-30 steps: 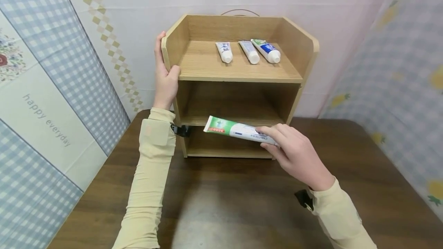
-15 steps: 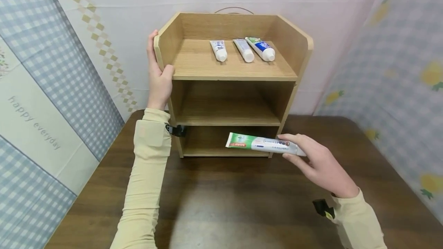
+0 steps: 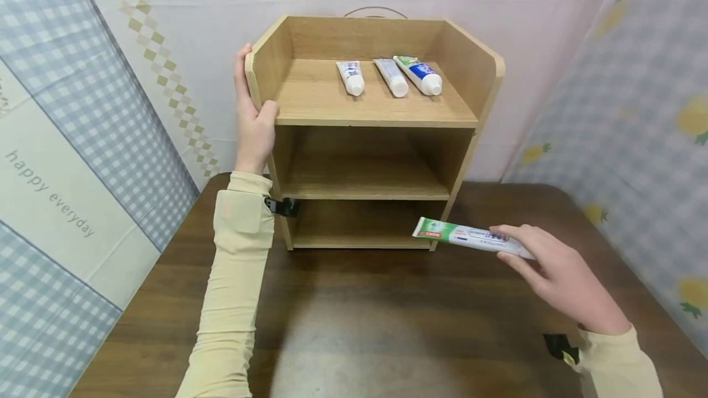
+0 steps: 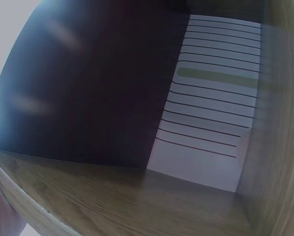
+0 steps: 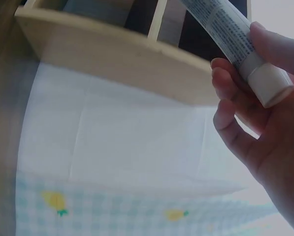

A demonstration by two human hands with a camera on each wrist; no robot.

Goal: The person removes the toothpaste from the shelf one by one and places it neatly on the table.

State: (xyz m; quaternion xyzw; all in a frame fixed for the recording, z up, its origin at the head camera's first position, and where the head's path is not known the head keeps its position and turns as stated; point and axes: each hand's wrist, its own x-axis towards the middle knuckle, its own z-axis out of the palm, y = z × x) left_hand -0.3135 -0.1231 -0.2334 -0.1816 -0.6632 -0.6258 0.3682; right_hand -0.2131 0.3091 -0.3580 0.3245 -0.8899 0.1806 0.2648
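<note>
Out over the table, to the right of the shelf's lower front, my right hand (image 3: 570, 275) pinches a green and white toothpaste tube (image 3: 470, 237) near its capped end. The right wrist view shows the tube's white cap (image 5: 271, 84) by the palm, with the thumb on one side and fingers on the other. My left hand (image 3: 255, 124) grips the left side panel of a wooden shelf unit (image 3: 376, 123), thumb on the inner front edge. On its top board lie a small white tube (image 3: 351, 77), a grey-white tube (image 3: 391, 77) and a blue, green and white tube (image 3: 419, 75).
Two lower compartments open to the front beneath the top board. The unit stands at the back of a dark wooden table (image 3: 343, 324). Patterned cloth (image 3: 619, 109) hangs behind and at both sides.
My right hand has carried the toothpaste tube rightward and slightly down, away from the shelf's front. My left hand keeps its grip on the side panel. The three tubes on top stay put.
</note>
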